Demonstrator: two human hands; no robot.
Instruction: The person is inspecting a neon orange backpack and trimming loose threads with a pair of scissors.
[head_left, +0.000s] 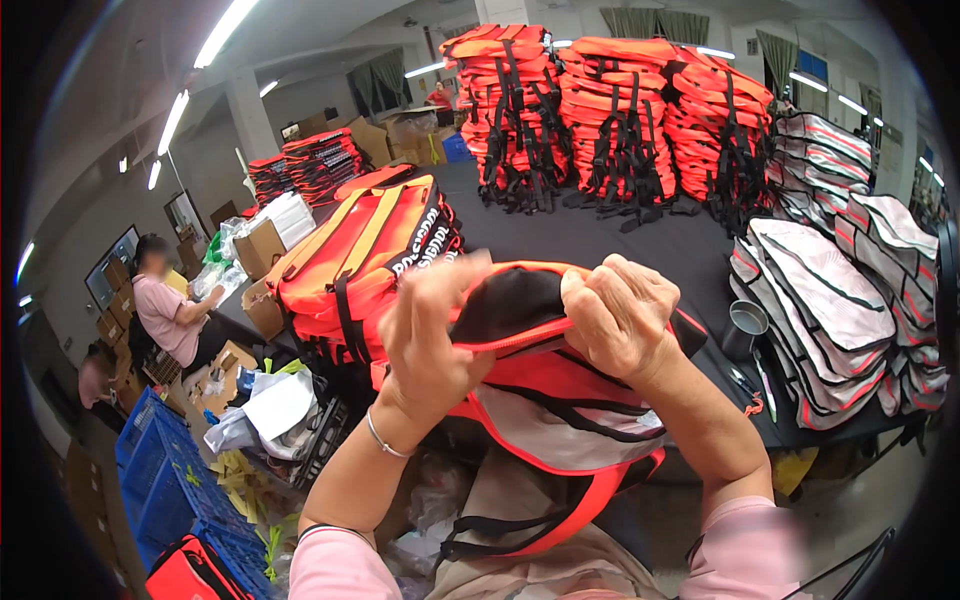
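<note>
Orange fabric bag with black lining [540,400] hangs above my lap, near the black worktop [640,245]; my left hand [430,340] and right hand [620,315] clamp its zippered rim, spreading the mouth open.

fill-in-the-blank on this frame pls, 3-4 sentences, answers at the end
1. Both hands, the left hand and the right hand, hold an orange and ____ bag by its open top edge.
2. The tall stacks of orange vests stand on a table covered in ____ cloth.
3. The bracelet sits on the ____ wrist.
4. The metal cup stands to the person's ____ of the bag.

Missing words: black; black; left; right
</note>
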